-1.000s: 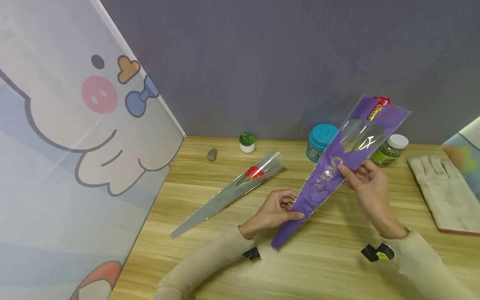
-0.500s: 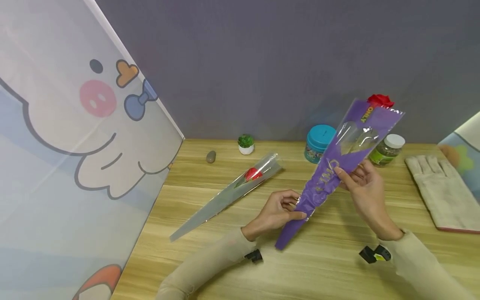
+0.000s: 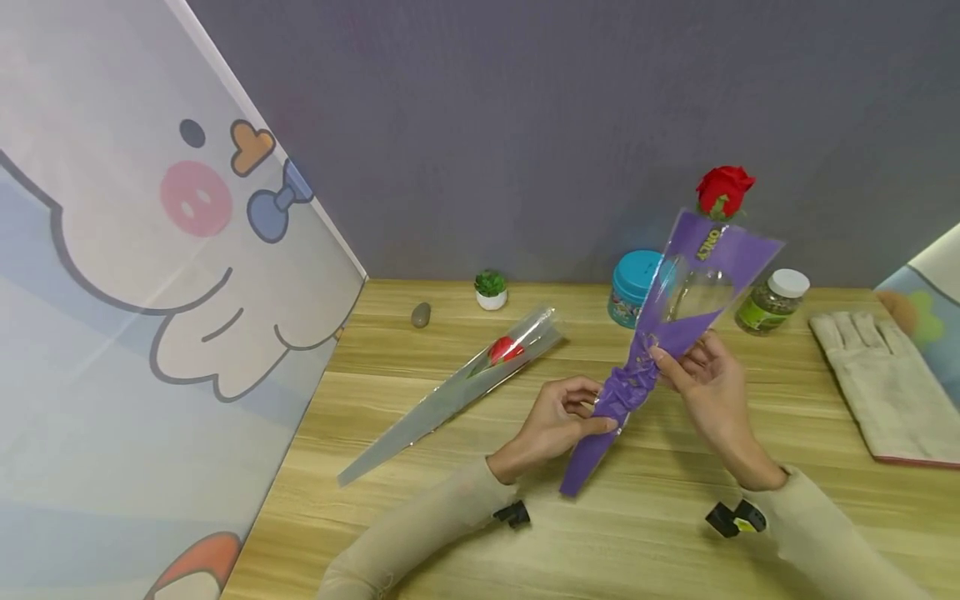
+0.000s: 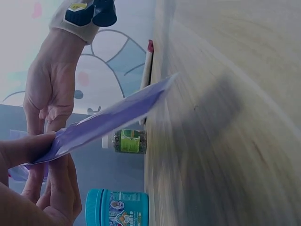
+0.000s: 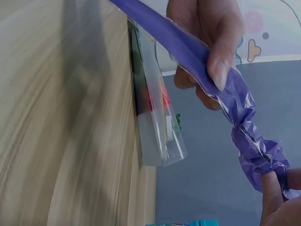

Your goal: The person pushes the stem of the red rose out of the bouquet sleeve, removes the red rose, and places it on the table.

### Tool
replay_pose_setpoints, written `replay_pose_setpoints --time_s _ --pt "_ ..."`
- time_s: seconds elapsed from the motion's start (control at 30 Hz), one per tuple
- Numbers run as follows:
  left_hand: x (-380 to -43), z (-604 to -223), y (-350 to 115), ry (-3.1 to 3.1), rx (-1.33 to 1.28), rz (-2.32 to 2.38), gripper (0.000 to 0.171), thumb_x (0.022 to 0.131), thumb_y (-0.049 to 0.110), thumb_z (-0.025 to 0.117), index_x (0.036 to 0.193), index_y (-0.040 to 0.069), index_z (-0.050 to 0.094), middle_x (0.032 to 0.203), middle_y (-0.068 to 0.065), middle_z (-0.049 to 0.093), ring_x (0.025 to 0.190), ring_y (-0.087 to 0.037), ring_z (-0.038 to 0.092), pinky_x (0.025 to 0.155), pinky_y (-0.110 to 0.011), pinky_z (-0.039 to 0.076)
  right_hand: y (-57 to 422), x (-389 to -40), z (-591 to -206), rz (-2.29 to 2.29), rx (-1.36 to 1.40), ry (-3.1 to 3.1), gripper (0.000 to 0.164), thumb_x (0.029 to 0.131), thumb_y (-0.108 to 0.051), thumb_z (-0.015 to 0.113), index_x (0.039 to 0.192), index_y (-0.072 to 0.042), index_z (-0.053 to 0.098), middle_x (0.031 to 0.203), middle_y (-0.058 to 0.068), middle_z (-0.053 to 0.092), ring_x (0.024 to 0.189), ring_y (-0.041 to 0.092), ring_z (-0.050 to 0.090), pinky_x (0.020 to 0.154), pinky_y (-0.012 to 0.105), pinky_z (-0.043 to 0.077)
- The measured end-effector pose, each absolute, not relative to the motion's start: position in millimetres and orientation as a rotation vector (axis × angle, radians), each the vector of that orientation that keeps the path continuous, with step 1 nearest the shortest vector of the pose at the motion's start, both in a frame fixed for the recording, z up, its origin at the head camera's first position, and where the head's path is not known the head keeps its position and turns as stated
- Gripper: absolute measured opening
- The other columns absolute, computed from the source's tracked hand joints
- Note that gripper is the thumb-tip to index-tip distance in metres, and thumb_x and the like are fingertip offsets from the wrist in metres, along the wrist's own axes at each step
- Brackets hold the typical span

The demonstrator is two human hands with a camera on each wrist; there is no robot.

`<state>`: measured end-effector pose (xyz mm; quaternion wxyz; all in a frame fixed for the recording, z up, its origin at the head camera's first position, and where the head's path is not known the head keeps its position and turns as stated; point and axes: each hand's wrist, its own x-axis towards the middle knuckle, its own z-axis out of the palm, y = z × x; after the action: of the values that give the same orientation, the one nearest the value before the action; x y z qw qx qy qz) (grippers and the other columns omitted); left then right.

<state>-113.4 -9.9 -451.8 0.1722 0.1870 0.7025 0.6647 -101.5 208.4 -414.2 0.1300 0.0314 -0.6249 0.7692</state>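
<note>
A purple-and-clear flower sleeve (image 3: 686,329) with gold lettering slants up and away over the table. Its middle is bunched into crumpled folds (image 5: 256,146). Out of its wide top stands a red rose (image 3: 723,192), the bloom fully above the edge and the stem showing faintly through the clear window. My left hand (image 3: 555,421) pinches the narrow lower part between thumb and fingers, the pointed tail hanging below. Higher up, just above the folds, my right hand (image 3: 708,387) pinches the sleeve, thumb in front and fingers curled behind.
A clear sleeve (image 3: 442,404) with another red rose inside lies left on the wooden table. Along the back stand a stone (image 3: 421,314), a small potted plant (image 3: 491,289), a blue tub (image 3: 633,287) and a white-lidded jar (image 3: 772,302). A work glove (image 3: 888,383) lies right.
The rose has risen out of the sleeve's top, from mostly inside to clear of the edge. My right hand has slid down and left towards my left hand, bunching the purple sleeve.
</note>
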Motion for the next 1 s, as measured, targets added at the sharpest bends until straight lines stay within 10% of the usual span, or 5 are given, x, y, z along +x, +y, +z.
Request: replay_pose_setpoints --time_s 1.0 --pt "-109 -455 -25 1.998 0.542 1.771 0.029 0.083 0.001 0.084 0.110 0.001 0.073 0.104 -0.021 0.077 0.075 0.001 0.066 0.074 -0.016 0.056 217 -109 -407 2.249 0.130 -1.746 0.032 0.096 0.009 0.066 0.123 -0.006 0.062 0.102 -0.003 0.080 0.084 0.007 0.076 0.070 0.023 0.063"
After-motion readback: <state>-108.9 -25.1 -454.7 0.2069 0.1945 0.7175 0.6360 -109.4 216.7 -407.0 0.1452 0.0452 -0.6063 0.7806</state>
